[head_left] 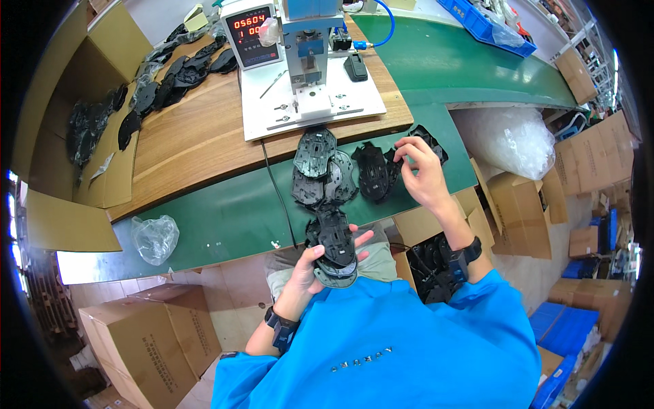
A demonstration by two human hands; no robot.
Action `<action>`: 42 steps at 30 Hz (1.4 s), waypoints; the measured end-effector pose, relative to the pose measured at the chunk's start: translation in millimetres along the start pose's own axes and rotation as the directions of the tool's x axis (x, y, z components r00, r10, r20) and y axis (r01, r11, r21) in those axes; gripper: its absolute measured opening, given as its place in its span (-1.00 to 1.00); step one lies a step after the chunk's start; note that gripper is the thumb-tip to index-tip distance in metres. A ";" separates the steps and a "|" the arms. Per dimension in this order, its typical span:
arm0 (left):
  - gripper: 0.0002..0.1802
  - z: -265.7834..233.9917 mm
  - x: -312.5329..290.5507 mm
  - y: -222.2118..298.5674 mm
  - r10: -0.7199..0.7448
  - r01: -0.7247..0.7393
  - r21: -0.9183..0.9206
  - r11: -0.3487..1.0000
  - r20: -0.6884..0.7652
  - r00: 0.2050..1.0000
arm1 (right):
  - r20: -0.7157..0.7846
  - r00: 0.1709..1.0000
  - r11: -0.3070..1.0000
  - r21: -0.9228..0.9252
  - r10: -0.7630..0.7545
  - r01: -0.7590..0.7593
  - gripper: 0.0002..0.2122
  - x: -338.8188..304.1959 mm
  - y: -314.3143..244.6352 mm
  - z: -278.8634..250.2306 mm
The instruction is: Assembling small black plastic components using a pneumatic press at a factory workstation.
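My left hand (305,276) grips a small stack of black plastic shells (335,238), shaped like computer mouse bases, at the bench's near edge. Its thumb lies over the stack, and fingertips show on the far side. Just beyond, more black shells (315,153) lie overlapped on the green surface. My right hand (424,170) is over another group of shells (374,172), to the right. Its fingers are curled in and pressed near each other; whether a small piece is between them cannot be made out. A further dark shell (430,142) lies partly behind that hand.
A press machine (306,61) with a red-digit display box (252,31) stands on a white base over a wooden board (197,153). An open carton (102,157) and black parts are at left. A clear plastic bag (155,238) lies near the front edge. Cartons (150,341) stand below.
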State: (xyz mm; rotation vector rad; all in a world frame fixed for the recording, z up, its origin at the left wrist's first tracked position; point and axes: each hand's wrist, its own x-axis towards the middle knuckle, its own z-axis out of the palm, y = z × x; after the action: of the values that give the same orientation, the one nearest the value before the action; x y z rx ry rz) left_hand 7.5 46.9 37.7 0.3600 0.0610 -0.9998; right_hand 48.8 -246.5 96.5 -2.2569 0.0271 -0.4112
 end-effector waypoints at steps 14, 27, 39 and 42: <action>0.04 5.2 8.8 -3.6 0.109 -0.110 0.138 0.984 0.016 0.994 | -0.410 0.846 0.939 -0.122 -0.342 0.321 -0.66 -6.3 -25.9 -30.6; -0.03 -7.2 13.2 -3.0 0.167 -0.155 0.136 0.979 -0.084 0.982 | 0.070 0.997 0.777 0.627 0.010 -0.052 -0.79 -46.1 -48.3 40.4; 0.03 1.1 3.9 14.7 0.374 -0.358 0.264 0.896 -0.013 0.927 | -0.277 0.961 0.829 0.541 0.013 0.144 -0.76 169.5 13.8 5.4; 0.16 -21.8 -10.9 19.1 0.625 -0.556 0.528 0.641 0.061 0.778 | -0.285 0.958 0.837 0.528 0.019 0.140 -0.77 222.1 48.8 14.6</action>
State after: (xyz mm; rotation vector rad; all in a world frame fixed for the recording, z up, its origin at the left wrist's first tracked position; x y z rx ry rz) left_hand 19.9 72.1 24.6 0.8878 -0.2149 -0.3039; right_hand 269.0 -302.2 114.6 -1.6239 -0.0155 -0.6784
